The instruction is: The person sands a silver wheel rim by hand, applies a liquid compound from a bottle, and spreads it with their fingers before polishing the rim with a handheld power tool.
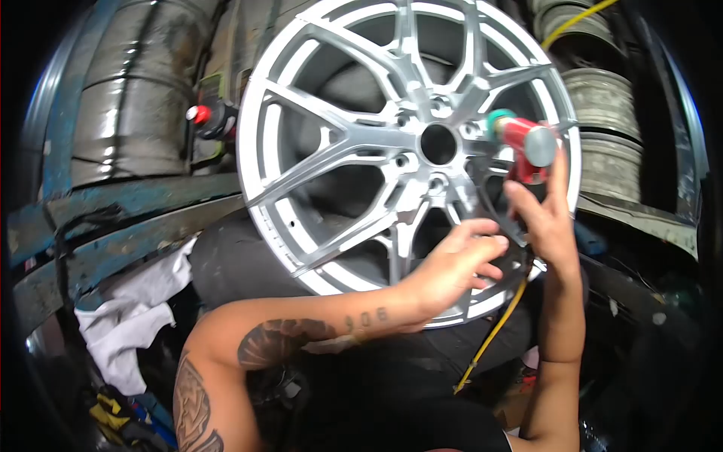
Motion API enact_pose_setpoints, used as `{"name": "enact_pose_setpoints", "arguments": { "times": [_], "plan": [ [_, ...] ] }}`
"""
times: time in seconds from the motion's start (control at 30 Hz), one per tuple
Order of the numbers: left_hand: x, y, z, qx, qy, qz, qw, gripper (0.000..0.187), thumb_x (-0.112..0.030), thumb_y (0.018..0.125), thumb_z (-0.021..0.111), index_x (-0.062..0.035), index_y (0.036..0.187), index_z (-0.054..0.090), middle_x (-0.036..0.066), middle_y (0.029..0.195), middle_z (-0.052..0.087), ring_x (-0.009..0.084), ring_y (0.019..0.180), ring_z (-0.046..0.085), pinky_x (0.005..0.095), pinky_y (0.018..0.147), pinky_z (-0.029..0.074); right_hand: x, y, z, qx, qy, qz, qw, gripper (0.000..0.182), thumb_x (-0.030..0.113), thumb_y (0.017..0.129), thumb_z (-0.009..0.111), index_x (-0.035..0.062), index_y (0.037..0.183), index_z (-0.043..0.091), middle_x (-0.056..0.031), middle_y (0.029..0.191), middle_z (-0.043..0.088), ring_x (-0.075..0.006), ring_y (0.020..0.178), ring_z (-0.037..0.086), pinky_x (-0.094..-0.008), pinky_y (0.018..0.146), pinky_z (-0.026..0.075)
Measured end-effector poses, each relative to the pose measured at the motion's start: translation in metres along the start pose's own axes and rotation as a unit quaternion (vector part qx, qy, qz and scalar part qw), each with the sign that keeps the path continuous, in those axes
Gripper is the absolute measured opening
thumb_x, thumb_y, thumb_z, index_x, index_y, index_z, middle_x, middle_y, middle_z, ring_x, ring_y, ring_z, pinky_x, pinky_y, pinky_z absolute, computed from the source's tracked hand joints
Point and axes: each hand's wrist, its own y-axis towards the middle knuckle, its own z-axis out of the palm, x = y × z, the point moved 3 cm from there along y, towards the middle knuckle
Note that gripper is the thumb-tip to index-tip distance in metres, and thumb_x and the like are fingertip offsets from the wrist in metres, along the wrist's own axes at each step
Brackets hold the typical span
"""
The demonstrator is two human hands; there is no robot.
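Observation:
A silver multi-spoke alloy wheel (370, 142) leans over my lap with its face toward me. My right hand (548, 218) is wrapped round a red air sander (521, 138), index finger stretched along its side. The sander's teal head points at the spokes right of the hub; motion blur hides whether it touches. My left hand (459, 260) hovers at the wheel's lower right spokes, fingers loosely bent and apart, holding nothing visible. From below my right hand a yellow air hose (493, 337) trails down.
Metal drums (135, 98) stand at the left and stacked bare rims (605, 113) at the right. A dark bottle with a red cap (218, 120) is behind the wheel's left edge. A white cloth (128, 320) hangs by the blue metal frame (128, 252).

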Motion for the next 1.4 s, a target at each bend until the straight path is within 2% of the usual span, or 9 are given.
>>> {"name": "enact_pose_setpoints", "arguments": {
  "times": [0.07,0.2,0.47,0.57,0.63,0.7,1.03,1.1,1.4],
  "plan": [
    [0.001,0.009,-0.004,0.013,0.032,0.024,0.999,0.077,-0.047,0.105,0.061,-0.0093,0.162,0.025,0.007,0.142,0.053,0.0149,0.126,0.054,0.034,0.105,0.044,0.005,-0.007,0.009,0.045,0.11,0.05,0.992,0.087,0.013,0.099,0.071,0.0085,0.165,0.014,-0.0123,0.135,0.055,-0.0076,0.065,0.057,-0.0233,0.056,0.049],
    [0.0,0.024,-0.01,0.049,-0.025,0.003,0.998,0.046,-0.048,0.107,0.06,-0.0161,0.137,0.045,0.001,0.109,0.057,0.0189,0.12,0.059,0.0419,0.106,0.049,0.016,-0.012,0.025,0.145,0.184,0.104,0.967,0.072,0.015,0.103,0.068,0.0056,0.161,0.026,-0.0073,0.12,0.061,-0.007,0.075,0.061,-0.0224,0.058,0.05],
    [0.0,0.045,-0.024,0.061,-0.159,-0.022,0.985,0.041,-0.05,0.11,0.05,-0.0094,0.118,0.051,0.005,0.093,0.062,0.0257,0.103,0.07,0.0538,0.101,0.058,-0.016,0.014,0.045,0.211,0.176,0.17,0.947,0.056,0.022,0.105,0.066,0.0089,0.154,0.042,-0.0006,0.098,0.069,-0.002,0.058,0.054,-0.0189,0.05,0.045],
    [-0.003,0.044,-0.025,0.062,-0.167,-0.018,0.984,0.04,-0.047,0.111,0.048,-0.0084,0.119,0.052,0.007,0.094,0.063,0.0246,0.104,0.069,0.0529,0.102,0.058,-0.008,0.017,0.048,0.232,0.159,0.195,0.94,0.055,0.02,0.105,0.065,0.0098,0.154,0.042,-0.0011,0.093,0.069,-0.0021,0.055,0.051,-0.0199,0.047,0.042],
    [0.001,0.046,-0.027,0.092,-0.15,-0.022,0.984,0.047,-0.045,0.112,0.046,-0.0036,0.133,0.05,0.015,0.118,0.065,0.0271,0.117,0.067,0.0541,0.105,0.056,0.005,0.016,0.047,0.251,0.112,0.201,0.94,0.054,0.02,0.105,0.065,0.0103,0.154,0.043,-0.0014,0.09,0.068,-0.0023,0.055,0.05,-0.0209,0.047,0.042],
    [0.003,0.047,-0.027,0.086,-0.162,-0.024,0.983,0.049,-0.043,0.112,0.045,-0.0028,0.139,0.048,0.018,0.133,0.061,0.0282,0.126,0.063,0.0552,0.107,0.054,0.004,0.017,0.046,0.235,0.03,0.11,0.965,0.06,0.02,0.102,0.068,0.009,0.155,0.043,-0.0087,0.099,0.072,-0.0099,0.075,0.062,-0.0281,0.065,0.052],
    [0.003,0.05,-0.028,0.063,-0.127,-0.028,0.99,0.041,-0.037,0.113,0.044,-0.0047,0.137,0.053,0.017,0.137,0.059,0.0264,0.125,0.062,0.0507,0.1,0.057,0.017,0.017,0.045,0.233,-0.002,0.183,0.955,0.067,0.016,0.1,0.069,0.0073,0.159,0.038,-0.0157,0.117,0.074,-0.0199,0.103,0.069,-0.0344,0.092,0.054],
    [0.006,0.048,-0.027,0.076,-0.145,-0.034,0.986,0.041,-0.038,0.113,0.045,-0.0051,0.137,0.053,0.016,0.136,0.06,0.0258,0.124,0.063,0.0489,0.098,0.057,0.004,0.015,0.045,0.227,-0.002,0.056,0.972,0.067,0.015,0.1,0.069,0.0072,0.159,0.038,-0.0167,0.116,0.074,-0.0211,0.1,0.071,-0.0348,0.09,0.055],
    [0.003,0.043,-0.022,0.037,-0.145,-0.03,0.988,0.043,-0.034,0.112,0.046,-0.0015,0.141,0.05,0.018,0.138,0.059,0.0289,0.127,0.062,0.0534,0.107,0.054,0.001,0.01,0.047,0.21,0.005,0.022,0.978,0.071,0.012,0.096,0.069,0.0047,0.159,0.037,-0.018,0.117,0.074,-0.0238,0.105,0.072,-0.0343,0.094,0.054]
  ]
}}
